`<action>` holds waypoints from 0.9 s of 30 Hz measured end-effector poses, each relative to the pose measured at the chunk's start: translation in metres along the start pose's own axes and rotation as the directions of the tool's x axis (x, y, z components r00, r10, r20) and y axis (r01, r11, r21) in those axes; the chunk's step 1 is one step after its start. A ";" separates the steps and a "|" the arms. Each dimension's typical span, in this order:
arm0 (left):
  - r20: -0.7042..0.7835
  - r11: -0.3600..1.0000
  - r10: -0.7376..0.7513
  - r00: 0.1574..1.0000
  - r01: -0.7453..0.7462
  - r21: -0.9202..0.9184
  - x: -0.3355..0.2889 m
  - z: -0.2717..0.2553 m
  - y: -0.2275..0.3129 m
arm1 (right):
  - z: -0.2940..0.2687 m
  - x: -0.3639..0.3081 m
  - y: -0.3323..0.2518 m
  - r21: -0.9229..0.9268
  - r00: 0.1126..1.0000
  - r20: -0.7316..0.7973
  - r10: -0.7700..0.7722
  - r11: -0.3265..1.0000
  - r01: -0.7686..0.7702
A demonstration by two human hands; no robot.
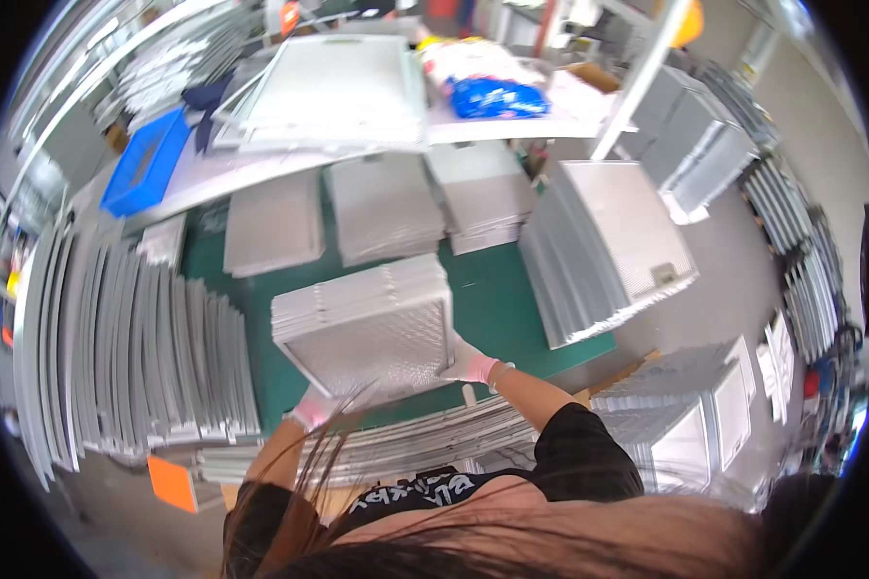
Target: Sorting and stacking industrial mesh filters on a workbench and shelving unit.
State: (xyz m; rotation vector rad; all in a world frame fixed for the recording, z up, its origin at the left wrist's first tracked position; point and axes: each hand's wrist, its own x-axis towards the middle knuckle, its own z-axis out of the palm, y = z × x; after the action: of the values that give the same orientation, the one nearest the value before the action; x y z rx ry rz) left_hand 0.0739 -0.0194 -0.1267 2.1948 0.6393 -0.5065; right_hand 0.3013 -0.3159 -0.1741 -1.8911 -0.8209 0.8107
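Note:
A stack of several silvery mesh filter panels is tilted up over the green tabletop, its nearest panel showing a metal mesh face in a light frame. My left hand, in a pale pinkish glove, grips the lower left edge of the stack. On the right side, my right hand, gloved likewise, holds the edge near the lower right corner. Some fingers of both hands are hidden by the panels. Whether the bottom of the stack rests on the table cannot be made out.
A tall panel stack stands right on the green table. Upright panels line the left. Lower stacks sit beneath a white shelf, which carries a blue bin and large panels. More panels lie at the front edge.

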 end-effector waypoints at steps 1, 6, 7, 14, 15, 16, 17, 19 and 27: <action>0.122 0.851 0.078 0.989 -0.002 -0.526 -0.005 0.003 -0.019 | -0.012 -0.006 -0.024 -0.001 1.000 -0.021 -0.021 1.000 0.021; -0.008 0.736 0.435 0.900 -0.361 -0.572 -0.052 0.020 0.100 | -0.136 -0.121 -0.126 0.000 0.996 -0.093 -0.003 1.000 0.003; 0.004 0.646 0.481 0.877 -0.351 -0.678 -0.053 0.028 0.126 | -0.158 -0.145 -0.123 -0.106 0.957 -0.230 -0.179 0.982 0.159; -0.047 0.413 0.721 0.692 -0.482 -0.773 -0.039 0.070 0.351 | -0.324 -0.297 -0.157 0.084 0.823 -0.568 0.025 0.996 0.027; -0.031 0.417 0.716 0.698 -0.462 -0.782 -0.020 0.081 0.376 | -0.348 -0.306 -0.141 0.143 0.776 -0.631 0.017 0.985 0.094; 0.066 0.461 0.702 0.709 -0.382 -0.801 -0.005 0.078 0.400 | -0.363 -0.299 -0.156 0.258 0.761 -0.648 0.035 0.950 0.176; 0.189 0.505 0.701 0.688 -0.292 -0.812 0.005 0.079 0.432 | -0.388 -0.310 -0.141 0.380 0.738 -0.668 0.100 0.898 0.222; 0.203 0.543 0.632 0.748 -0.241 -0.805 0.013 0.081 0.480 | -0.432 -0.323 -0.117 0.447 0.663 -0.711 0.235 0.879 0.169; 0.198 0.570 0.543 0.816 -0.185 -0.801 0.044 0.102 0.521 | -0.493 -0.256 -0.082 0.694 0.592 -0.680 0.432 0.641 0.329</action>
State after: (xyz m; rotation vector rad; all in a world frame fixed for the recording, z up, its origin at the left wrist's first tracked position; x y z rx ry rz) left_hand 0.4007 -0.3831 0.0842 1.2736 0.0658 -0.3710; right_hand 0.5314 -0.7190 0.1422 -1.2165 0.2219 0.1455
